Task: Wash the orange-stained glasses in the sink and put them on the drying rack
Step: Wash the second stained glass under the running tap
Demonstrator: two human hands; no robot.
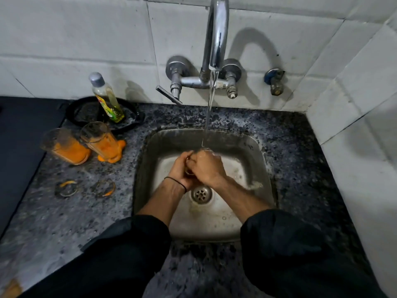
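Both hands met low in the steel sink [150,151], wrapped around one glass [189,171]. Only a sliver of it showed between them. The left hand [179,168] had its fingers curled tight on the glass's near side, and the right hand [207,168] folded over it from the other side, fingers bent and pressed close together. A water stream [209,108] fell from the faucet [216,35] straight onto the right knuckles. The drain [201,193] lay just below the wrists, toward the person. A black band [176,182] circled the left wrist.

Well off to the left of the fingers, on the speckled counter [290,158], stood two orange-stained glasses [64,147], touching or nearly so, with orange spilled at their bases. Beyond them a soap bottle [107,97] stood in a black dish [86,112] against the tiled wall. Nearer than the glasses, two orange ring marks [68,188] stained the counter. A dark mat [21,136] covered the far left edge.
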